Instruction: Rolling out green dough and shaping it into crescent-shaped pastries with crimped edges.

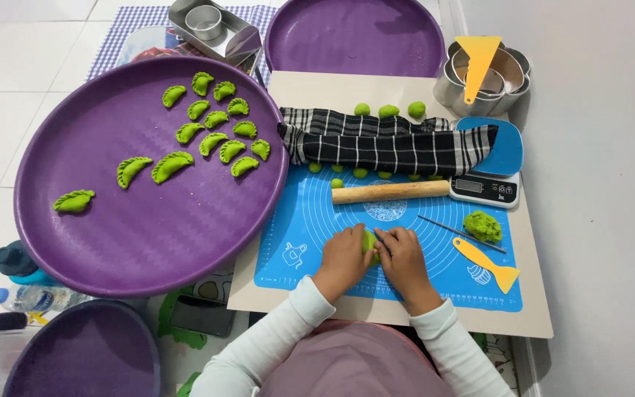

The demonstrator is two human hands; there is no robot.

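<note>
Right, our left hand (343, 259) and right hand (404, 256) meet at the middle of the blue silicone mat (303, 242), fingers of both pinched around one green dough piece (369, 241), which sits between them just above the mat.

Relative to the mat: wooden rolling pin (391, 192) lies across its top edge, thin metal stick (458, 233) and a lump of green filling (483, 226) on its right side, yellow scraper (488, 265) just below the lump. Checked cloth (387, 141) sits beyond the pin, with green dough balls showing around it: we count three above and about five below. Digital scale (490, 165) at the mat's top right corner.

Left of the mat, the big purple tray (148, 235) holds 14 finished crimped dumplings (214, 121). We'd judge the job past halfway: 14 done, one in hand, at least eight balls left, maybe more under the cloth.
</note>
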